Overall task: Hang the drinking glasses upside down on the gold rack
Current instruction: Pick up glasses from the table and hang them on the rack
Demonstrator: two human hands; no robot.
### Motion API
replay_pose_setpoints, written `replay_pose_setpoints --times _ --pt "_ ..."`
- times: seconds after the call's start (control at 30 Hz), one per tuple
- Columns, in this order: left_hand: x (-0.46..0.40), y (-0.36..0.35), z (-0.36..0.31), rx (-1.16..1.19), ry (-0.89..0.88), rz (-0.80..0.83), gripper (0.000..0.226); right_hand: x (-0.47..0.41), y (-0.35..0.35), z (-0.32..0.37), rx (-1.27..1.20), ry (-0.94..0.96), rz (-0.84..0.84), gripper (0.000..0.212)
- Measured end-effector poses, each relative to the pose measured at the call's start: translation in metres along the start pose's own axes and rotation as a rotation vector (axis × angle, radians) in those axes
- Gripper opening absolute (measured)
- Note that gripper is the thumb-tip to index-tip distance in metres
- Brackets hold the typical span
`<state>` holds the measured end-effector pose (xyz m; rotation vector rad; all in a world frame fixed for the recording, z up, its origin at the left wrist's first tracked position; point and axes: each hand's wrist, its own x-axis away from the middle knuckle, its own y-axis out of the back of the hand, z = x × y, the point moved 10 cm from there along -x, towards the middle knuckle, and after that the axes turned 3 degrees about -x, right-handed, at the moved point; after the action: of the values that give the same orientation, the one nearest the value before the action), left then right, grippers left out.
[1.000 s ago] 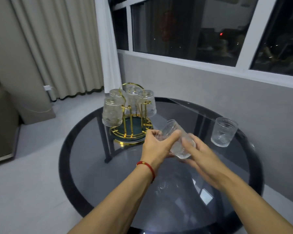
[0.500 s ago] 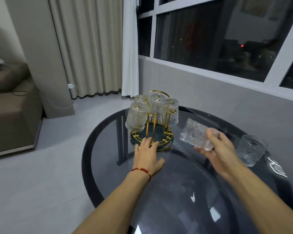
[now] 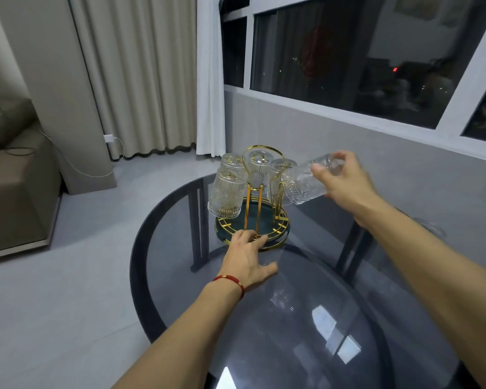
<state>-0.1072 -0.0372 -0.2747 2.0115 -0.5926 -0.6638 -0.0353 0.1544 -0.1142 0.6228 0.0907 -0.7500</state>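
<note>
The round glass table (image 3: pixel 197 318) carries the gold rack (image 3: pixel 260 209), which stands on its dark green tray near the far edge, and most of the work seems to be finished. Four drinking glasses already hang upside down on the rack: the front-left glass (image 3: pixel 227 193), one behind it (image 3: pixel 232 162), one in the middle under the handle loop (image 3: pixel 260 164), and one on the right side (image 3: pixel 278 181), partly hidden. The fifth glass (image 3: pixel 303 182) is in the right hand (image 3: pixel 345 181), whose fingers are closed around its base end; it is tilted, with the mouth pointing down and to the left, touching or just beside the right-side glass, so I judge it is on the way to a free peg but not yet hung. I cannot see which peg is free. The left hand (image 3: pixel 249 258) lies flat with the fingers spread and holding nothing, the fingertips at the front rim of the tray, probably to keep the rack steady. One more glass (image 3: pixel 429 227) appears to stand on the table behind the right forearm, mostly hidden. So, in my judgement, one glass is being placed and one is left.
</note>
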Motion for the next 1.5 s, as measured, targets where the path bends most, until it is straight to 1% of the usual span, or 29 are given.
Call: replay_pose_setpoints --times 0.1,0.2,0.4,0.53,0.63,0.9,1.03,1.13,1.23,1.37,1.43,1.5 --pt "0.001 -0.002 0.001 0.012 0.008 -0.002 0.073 -0.008 -0.018 0.032 0.167 0.126 0.019 0.076" --pt "0.001 -0.002 0.0 0.016 0.013 -0.005 0.072 -0.012 -0.043 0.053 0.288 0.206 0.073 0.074" --pt "-0.003 0.0 0.004 0.063 0.034 -0.018 0.067 -0.004 -0.088 0.056 0.469 0.288 0.164 0.058" --pt "-0.004 -0.001 0.004 0.064 0.034 -0.017 0.066 0.002 -0.088 0.048 0.486 0.332 0.108 0.059" --pt "-0.004 -0.001 0.004 0.068 0.042 -0.025 0.066 0.004 -0.088 0.041 0.481 0.346 0.106 0.061" --pt "-0.002 -0.006 0.004 0.044 0.061 -0.011 0.068 0.014 -0.089 0.027 0.544 0.396 0.188 0.055" --pt "0.002 -0.009 0.002 0.004 0.087 -0.021 0.07 0.02 -0.094 0.019 0.505 0.405 0.255 0.068" --pt "0.004 -0.014 -0.007 -0.025 0.109 -0.012 0.075 0.026 -0.089 0.008 0.473 0.383 0.318 0.081" --pt "0.005 -0.019 -0.025 -0.092 0.091 -0.005 0.072 0.035 -0.068 -0.005 0.417 0.347 0.289 0.083" --pt "0.006 -0.026 -0.056 -0.082 0.045 -0.006 0.066 0.052 -0.03 -0.03 0.368 0.285 0.228 0.072" --pt "0.007 -0.035 -0.08 -0.047 -0.024 0.012 0.067 0.065 -0.003 -0.047 0.371 0.268 0.189 0.062" --pt "0.012 -0.044 -0.104 0.005 -0.112 0.03 0.067 0.08 0.027 -0.068 0.347 0.236 0.113 0.048"
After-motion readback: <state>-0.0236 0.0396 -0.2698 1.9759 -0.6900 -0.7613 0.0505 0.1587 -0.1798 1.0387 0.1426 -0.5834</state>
